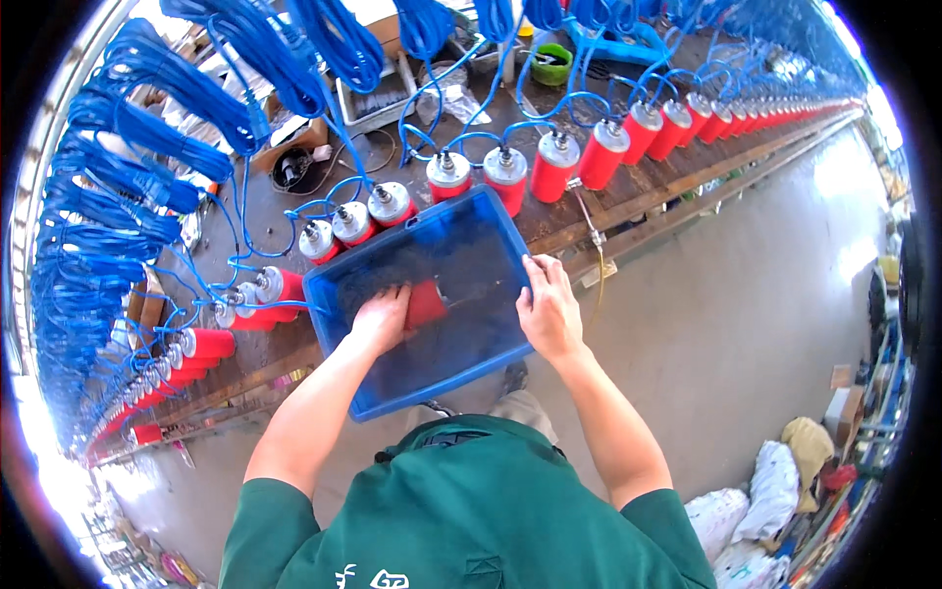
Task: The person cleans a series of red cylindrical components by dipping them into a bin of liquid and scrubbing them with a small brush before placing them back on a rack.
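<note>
A blue plastic bin is in front of me, tilted against the row of red cylinders. Inside it my left hand is closed around one end of a red cylinder, which lies on its side above the dark bottom. The fingertips are partly hidden behind the cylinder. At the bin's right side my right hand grips the rim, thumb on the outside and fingers over the edge. Beyond the bin's far rim stand red cylinders with silver caps, each joined to a blue cable.
Along the wooden workbench runs a long curve of red cylinders. Coiled blue cables hang above it. A green bowl and a grey tray sit farther back. White sacks lie on the floor at the lower right.
</note>
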Demonstrator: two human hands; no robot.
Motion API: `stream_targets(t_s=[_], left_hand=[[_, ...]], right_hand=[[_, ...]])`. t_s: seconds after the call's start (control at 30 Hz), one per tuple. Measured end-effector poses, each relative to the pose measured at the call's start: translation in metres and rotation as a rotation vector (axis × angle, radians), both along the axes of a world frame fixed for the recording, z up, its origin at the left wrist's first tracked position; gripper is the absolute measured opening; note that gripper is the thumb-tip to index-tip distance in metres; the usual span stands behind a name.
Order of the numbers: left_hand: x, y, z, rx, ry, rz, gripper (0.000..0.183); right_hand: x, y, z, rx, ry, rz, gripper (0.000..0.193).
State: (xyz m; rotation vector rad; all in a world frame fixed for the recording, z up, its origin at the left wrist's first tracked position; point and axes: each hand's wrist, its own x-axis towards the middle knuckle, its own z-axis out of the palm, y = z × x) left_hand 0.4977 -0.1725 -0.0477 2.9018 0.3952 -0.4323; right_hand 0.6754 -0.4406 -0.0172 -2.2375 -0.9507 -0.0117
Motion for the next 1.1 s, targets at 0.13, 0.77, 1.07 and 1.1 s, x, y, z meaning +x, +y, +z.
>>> stream_targets(t_s=[0.13,0.77,1.07,1.1], left_hand=[[0.002,-0.003,-0.006,0.035,0.07,0.051,0.103],[0.006,-0.008,0.176,0.401,0.409,-0.312,0.103],[-0.033,0.008,0.194,0.366,0.343,-0.23,0.105],[-0.038,0.01,0.193,0.361,0.341,-0.228,0.105]], right_hand=[[0.0,0.0,-0.003,0.009,-0.018,-0.014,0.049],[0.001,0.0,-0.008,0.052,-0.018,-0.002,0.052],[0.0,0.0,-0.005,0.045,-0.055,0.011,0.051],[0.0,0.0,-0.005,0.028,-0.043,-0.001,0.049]])
